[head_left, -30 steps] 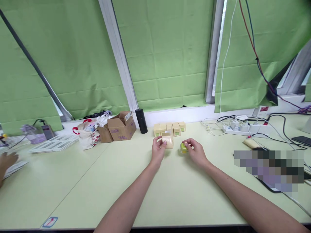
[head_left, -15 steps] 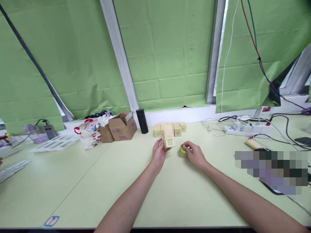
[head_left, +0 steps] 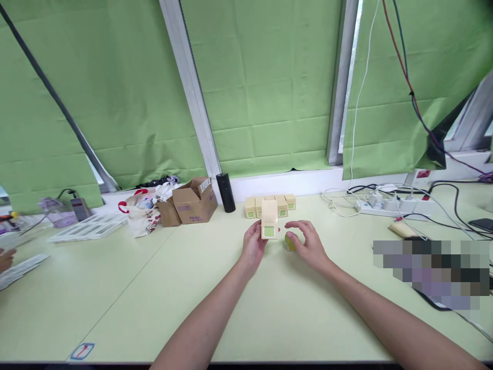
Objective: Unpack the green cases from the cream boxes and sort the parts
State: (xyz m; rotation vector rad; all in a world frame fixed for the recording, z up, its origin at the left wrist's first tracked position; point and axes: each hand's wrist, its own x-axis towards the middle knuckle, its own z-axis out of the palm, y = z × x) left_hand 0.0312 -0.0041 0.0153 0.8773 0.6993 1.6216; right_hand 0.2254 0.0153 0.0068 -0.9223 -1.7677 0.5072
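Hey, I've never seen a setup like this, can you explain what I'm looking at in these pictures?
There is no robot here: these are a person's bare hands, seen by one camera worn on their head, looking forward and down. The left hand holds a pale box with a green panel. The right hand is open by a small yellow-green item; I can't tell if the thumb touches it.

Behind them on the table stand small boxes, a black cylinder and, further left, a cardboard box. A power strip lies to the right. Another person's hand shows at the left edge.
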